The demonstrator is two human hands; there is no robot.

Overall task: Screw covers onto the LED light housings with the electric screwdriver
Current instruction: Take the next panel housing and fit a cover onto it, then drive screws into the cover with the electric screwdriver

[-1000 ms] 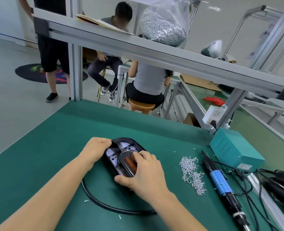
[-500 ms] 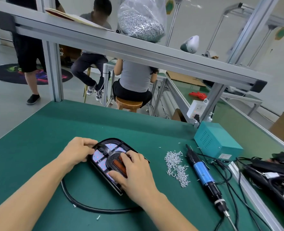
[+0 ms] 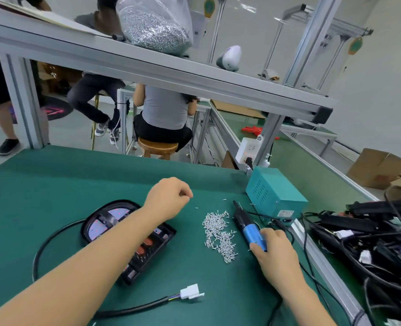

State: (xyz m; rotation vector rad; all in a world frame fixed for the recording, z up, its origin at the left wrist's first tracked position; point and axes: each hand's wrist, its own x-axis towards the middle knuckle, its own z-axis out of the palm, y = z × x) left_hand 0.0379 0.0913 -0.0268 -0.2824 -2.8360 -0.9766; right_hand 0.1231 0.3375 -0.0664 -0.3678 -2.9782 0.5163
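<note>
Landmark: loose screw pile [image 3: 219,234] on the green bench mat [image 3: 53,184].

Right hand [image 3: 275,251], right of the pile: fingers curled around the blue barrel of the electric screwdriver [image 3: 249,225], which lies on the mat just beside the pile, tip pointing away from the person. Its cord runs back past the wrist.

Left hand [image 3: 169,198], up-left of the pile, held above the mat: fingers curled into a loose fist; cannot tell whether anything is pinched in it. A single stray screw [image 3: 196,208] lies between this hand and the pile.

LED light housing [image 3: 115,222], black, left of the pile, flat on the mat; the left forearm crosses over it and hides its middle. Its black cable [image 3: 39,252] loops around the near side and ends in a white connector [image 3: 191,291] below the pile.

Teal power box [image 3: 274,196] up-right of the pile. Tangle of black housings and wires [image 3: 371,243] far right, beyond the bench rail. Bag of screws [image 3: 155,24] on the overhead shelf.
</note>
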